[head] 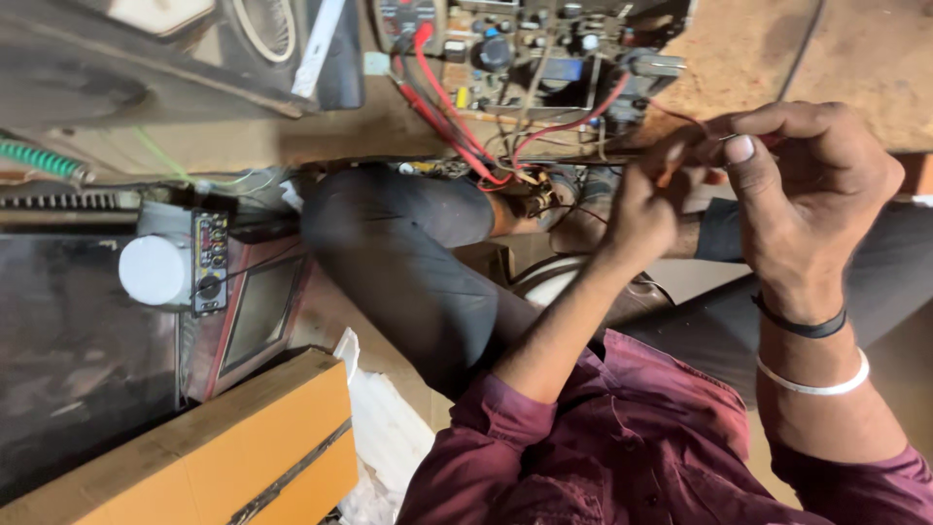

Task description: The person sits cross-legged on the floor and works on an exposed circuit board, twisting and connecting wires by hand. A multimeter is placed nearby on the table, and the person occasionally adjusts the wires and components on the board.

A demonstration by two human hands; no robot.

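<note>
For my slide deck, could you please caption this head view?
Left hand and right hand pinch a thin red wire beside an exposed brown circuit board.

Ahead of my hands: a circuit board [530, 58] crowded with parts blocks the way, with red wires [442, 112] looping off its near edge.
Between my hands: my left hand [637, 209] and right hand [802, 185] sit close together, pinching a thin wire [680, 119]; little room between them.
Below: my bent knee [389, 233] fills the middle.
Left: a small old television set [248, 316] and an orange box [243, 447] stand close together.
Upper right: bare sandy floor [855, 49], open to reach.
</note>
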